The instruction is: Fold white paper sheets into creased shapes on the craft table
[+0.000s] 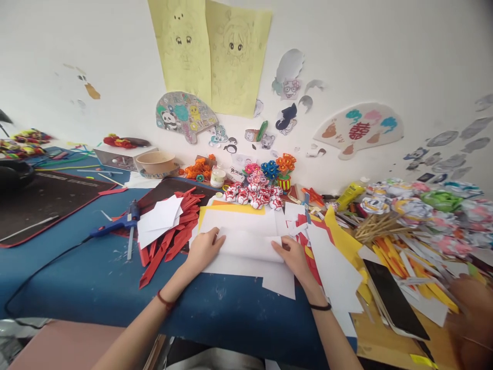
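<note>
A sheet of white paper (248,247) lies curled or folded over in front of me, its long edge running from side to side. My left hand (206,251) grips its left end, thumb on top. At the right end, my right hand (296,258) pinches the same sheet between thumb and fingers. Beneath it are more white sheets (234,268), with a yellow sheet (231,209) showing at the back. Small cut white papers (159,218) rest on folded red paper strips (169,252) to the left of my left hand.
A blue glue gun (121,223) with a trailing cord lies at left. Red-and-white paper pieces (254,195) stand behind the sheets. At right are a black-screened device (396,298), paper flowers (416,205) and another person's blurred hand (470,303). A wall closes the back.
</note>
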The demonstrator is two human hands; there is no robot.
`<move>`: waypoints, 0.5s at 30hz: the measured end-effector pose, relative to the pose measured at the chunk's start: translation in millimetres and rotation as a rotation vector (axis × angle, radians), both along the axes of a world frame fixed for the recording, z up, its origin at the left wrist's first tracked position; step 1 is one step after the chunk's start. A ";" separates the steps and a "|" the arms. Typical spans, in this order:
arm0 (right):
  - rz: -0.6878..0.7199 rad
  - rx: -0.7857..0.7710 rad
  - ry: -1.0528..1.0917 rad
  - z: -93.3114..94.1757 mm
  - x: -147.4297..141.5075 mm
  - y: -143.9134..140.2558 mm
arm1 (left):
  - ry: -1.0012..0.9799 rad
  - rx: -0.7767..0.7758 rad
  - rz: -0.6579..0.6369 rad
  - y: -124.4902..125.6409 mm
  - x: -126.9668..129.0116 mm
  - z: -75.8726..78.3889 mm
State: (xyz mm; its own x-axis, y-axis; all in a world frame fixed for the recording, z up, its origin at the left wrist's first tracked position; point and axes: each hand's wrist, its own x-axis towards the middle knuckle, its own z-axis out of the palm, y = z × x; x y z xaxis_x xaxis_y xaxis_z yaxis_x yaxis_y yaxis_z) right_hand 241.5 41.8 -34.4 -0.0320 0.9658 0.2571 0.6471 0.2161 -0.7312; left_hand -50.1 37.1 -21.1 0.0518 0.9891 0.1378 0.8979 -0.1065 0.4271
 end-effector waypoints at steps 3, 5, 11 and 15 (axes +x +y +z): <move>-0.021 0.057 -0.088 -2.4 -3.2 6.7 | 0.143 0.139 0.017 -0.8 8.0 4.5; -0.039 0.050 -0.146 -3.0 -4.7 10.4 | 0.239 0.305 0.023 -8.4 15.5 6.9; -0.064 0.048 -0.204 -9.0 -4.6 16.9 | 0.370 0.504 -0.401 -52.1 44.5 1.8; -0.042 0.046 -0.133 -9.9 -0.7 16.8 | 0.307 0.374 -0.411 -59.4 56.3 -7.4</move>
